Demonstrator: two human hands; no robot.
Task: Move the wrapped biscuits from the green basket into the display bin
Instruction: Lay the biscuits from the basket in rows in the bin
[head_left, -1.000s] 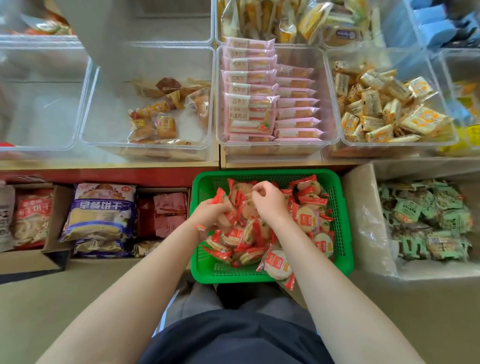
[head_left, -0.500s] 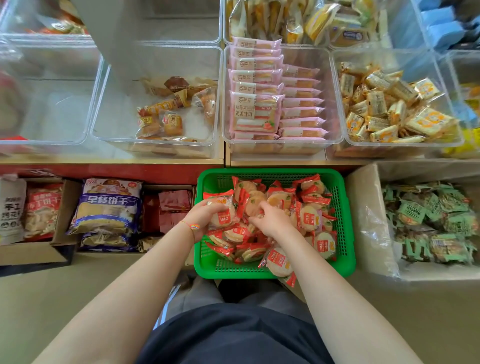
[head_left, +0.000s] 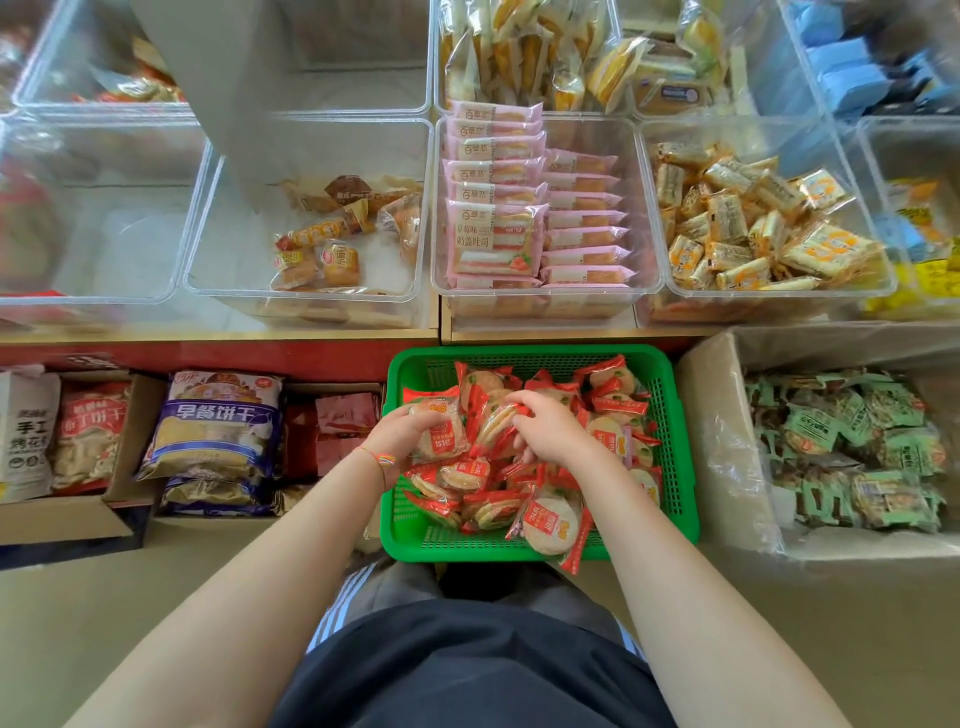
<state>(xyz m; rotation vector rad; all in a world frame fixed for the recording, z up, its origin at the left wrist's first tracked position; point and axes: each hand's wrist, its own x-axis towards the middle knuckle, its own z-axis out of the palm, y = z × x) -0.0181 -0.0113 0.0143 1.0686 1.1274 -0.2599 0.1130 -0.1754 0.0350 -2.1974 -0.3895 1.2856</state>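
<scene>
Down in the green basket (head_left: 680, 447) on the floor we have both hands buried in the pile of red-wrapped biscuits (head_left: 550, 525). Our left hand (head_left: 402, 441) grips a stack of packets at the basket's left side, fingers curled round a pack with a red label; half a second ago it held the same bundle a bit lower, a second ago it was just reaching in at the left wall. Our right hand (head_left: 550, 434) has fingers curled down over packets in the middle of the pile, pinching one or more against the left-hand stack; exactly how many we cannot tell. It sat near the top centre of the pile a second ago and has come toward the left hand since. All biscuits are in the basket, one pack hanging over the near rim. Above the basket, on the shelf, sits a clear display bin (head_left: 311, 304) with a few orange-brown wrapped snacks, and beside it a bin of pink packs (head_left: 493, 234). A box of green-wrapped packets (head_left: 857, 447) stands right of the basket.
</scene>
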